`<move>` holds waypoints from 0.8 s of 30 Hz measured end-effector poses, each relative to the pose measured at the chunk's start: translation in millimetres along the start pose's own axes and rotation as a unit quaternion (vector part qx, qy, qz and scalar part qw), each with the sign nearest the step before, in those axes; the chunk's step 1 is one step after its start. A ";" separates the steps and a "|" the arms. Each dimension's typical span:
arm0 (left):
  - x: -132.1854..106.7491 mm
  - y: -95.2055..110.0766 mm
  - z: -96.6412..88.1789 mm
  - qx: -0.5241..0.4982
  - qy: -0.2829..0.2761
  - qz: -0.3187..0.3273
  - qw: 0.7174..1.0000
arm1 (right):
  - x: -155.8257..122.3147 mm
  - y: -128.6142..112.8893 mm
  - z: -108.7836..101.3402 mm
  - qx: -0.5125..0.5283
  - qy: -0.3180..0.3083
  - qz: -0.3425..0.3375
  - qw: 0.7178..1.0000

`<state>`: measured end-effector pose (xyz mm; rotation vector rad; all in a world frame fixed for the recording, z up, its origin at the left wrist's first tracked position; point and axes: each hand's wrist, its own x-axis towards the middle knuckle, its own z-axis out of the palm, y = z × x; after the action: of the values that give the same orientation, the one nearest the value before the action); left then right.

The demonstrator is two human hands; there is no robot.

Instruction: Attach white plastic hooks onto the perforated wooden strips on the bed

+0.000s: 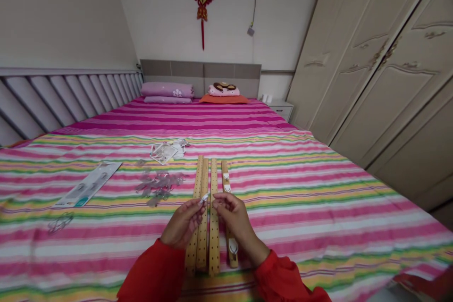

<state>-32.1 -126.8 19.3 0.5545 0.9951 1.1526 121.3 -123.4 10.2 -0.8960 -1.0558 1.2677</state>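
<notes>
My left hand (184, 220) is closed in a pinch on a small white hook (204, 198), held above the wooden strips. Close beside it, my right hand (232, 212) is also pinched; whatever its fingertips hold is too small to make out. Below my hands lie three long wooden strips with rows of holes, among them a left strip (191, 250) and a right strip (214, 255). To their right, a separate wooden strip (232, 260) carries several white hooks, one hook (233, 246) near its front end. My right hand and wrist hide part of that strip.
Several clear plastic pieces (161, 186) lie left of the strips, with opened packets (170, 150) behind them. Farther left are a long packaging card (88, 186) and a tangle of thin metal loops (61, 222). Everything rests on a striped bedsheet (318, 226).
</notes>
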 end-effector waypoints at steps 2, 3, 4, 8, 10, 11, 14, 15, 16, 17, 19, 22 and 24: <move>-1.5 -3.6 6.1 -0.010 -0.022 -0.026 0.999 | -1.4 -4.7 -0.1 0.006 0.010 -0.005 1.000; -1.7 -5.6 8.5 -0.007 -0.032 -0.032 0.999 | -1.9 -7.0 -0.5 0.011 0.014 -0.007 1.000; -1.8 -7.6 10.6 0.002 -0.036 -0.033 0.999 | -2.3 -9.2 -1.1 0.014 0.015 -0.008 1.000; -3.3 -13.1 19.4 0.080 0.019 0.061 0.995 | -3.5 -15.0 -3.7 0.023 0.020 0.014 0.999; -5.6 -13.5 24.3 0.134 0.053 0.144 0.979 | -3.8 -15.3 -4.3 0.046 0.027 0.035 0.998; -7.1 -13.4 26.8 0.160 0.063 0.182 0.968 | -4.0 -15.1 -4.5 0.060 0.030 0.044 0.997; -12.2 -13.1 33.6 0.209 0.071 0.265 0.939 | -4.6 -14.1 -5.1 0.088 0.032 0.065 0.993; -13.5 -13.2 35.2 0.216 0.068 0.277 0.934 | -5.0 -14.1 -5.5 0.092 0.031 0.069 0.993; -14.5 -13.4 36.3 0.221 0.065 0.281 0.932 | -5.6 -14.4 -5.8 0.093 0.028 0.072 0.993; -15.1 -13.5 37.0 0.223 0.065 0.280 0.931 | -6.3 -14.7 -6.2 0.092 0.026 0.073 0.993; -14.9 -13.3 37.0 0.220 0.070 0.266 0.936 | -8.4 -15.6 -6.5 0.085 0.022 0.067 0.994; -12.6 -12.2 36.2 0.207 0.084 0.234 0.946 | -11.6 -16.0 -5.5 0.071 0.021 0.042 0.996; -11.3 -12.1 36.6 0.200 0.089 0.228 0.949 | -12.7 -15.4 -4.1 0.065 0.023 0.024 0.997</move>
<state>4.8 -137.3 31.2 1.0617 1.3121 1.4336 129.8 -137.6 22.1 -0.8520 -0.9094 1.3340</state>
